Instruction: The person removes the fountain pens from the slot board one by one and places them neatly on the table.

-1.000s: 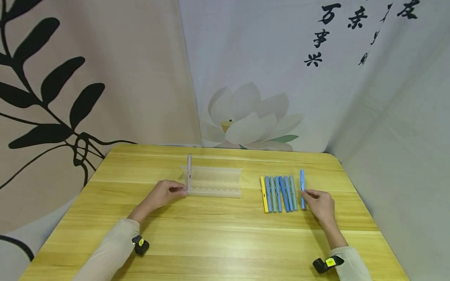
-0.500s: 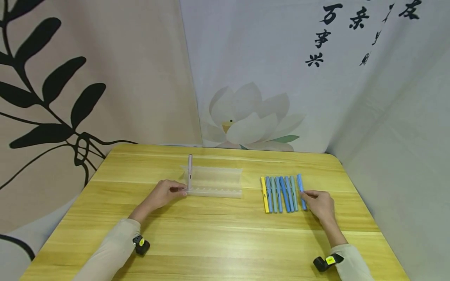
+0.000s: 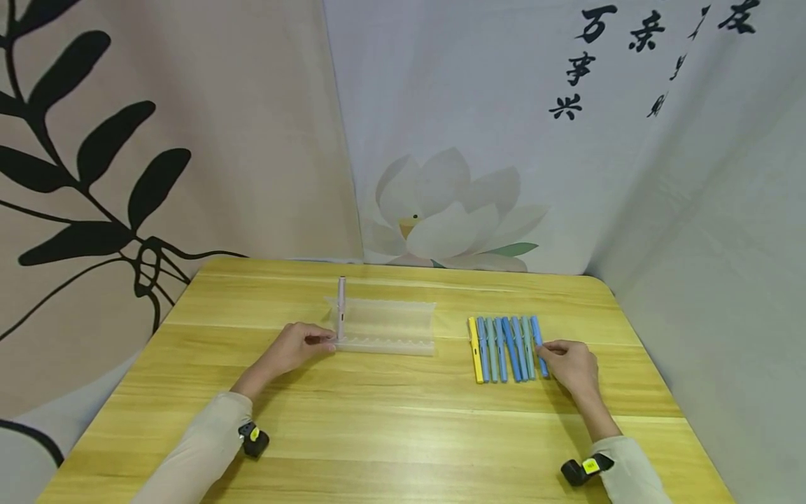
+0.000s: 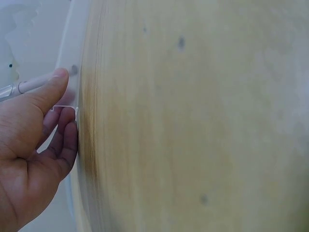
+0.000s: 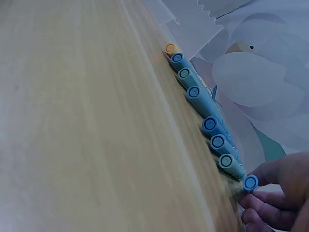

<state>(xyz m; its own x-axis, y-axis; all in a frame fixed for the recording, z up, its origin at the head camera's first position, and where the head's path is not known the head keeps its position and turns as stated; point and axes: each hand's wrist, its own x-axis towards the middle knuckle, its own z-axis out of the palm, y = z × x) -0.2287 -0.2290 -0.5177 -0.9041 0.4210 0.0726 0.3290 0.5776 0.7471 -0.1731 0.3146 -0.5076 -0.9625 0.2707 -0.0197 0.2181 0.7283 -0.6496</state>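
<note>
In the head view, a clear plastic pen rack (image 3: pixel 390 329) stands left of centre, with one pale pink pen (image 3: pixel 341 308) upright at its left end. My left hand (image 3: pixel 303 341) pinches that end of the rack; in the left wrist view the thumb (image 4: pixel 55 89) lies beside the pen's lower part, with the other fingers curled at the rack's edge. To the right, a row of pens (image 3: pixel 504 350) lies side by side: one yellow, the others blue and green. My right hand (image 3: pixel 571 364) pinches a blue pen (image 3: pixel 536 332) at the row's right end, slightly slanted.
Pens and rack share a wooden table (image 3: pixel 390 434), whose back edge meets a printed curtain (image 3: pixel 453 140). Another curtain (image 3: pixel 724 210) hangs along the right side. Small black cameras (image 3: pixel 254 439) sit on both wrists.
The blue pen in my right hand has shifted left and towards me, and now slants alongside the row instead of standing apart. My left hand keeps its place at the rack.
</note>
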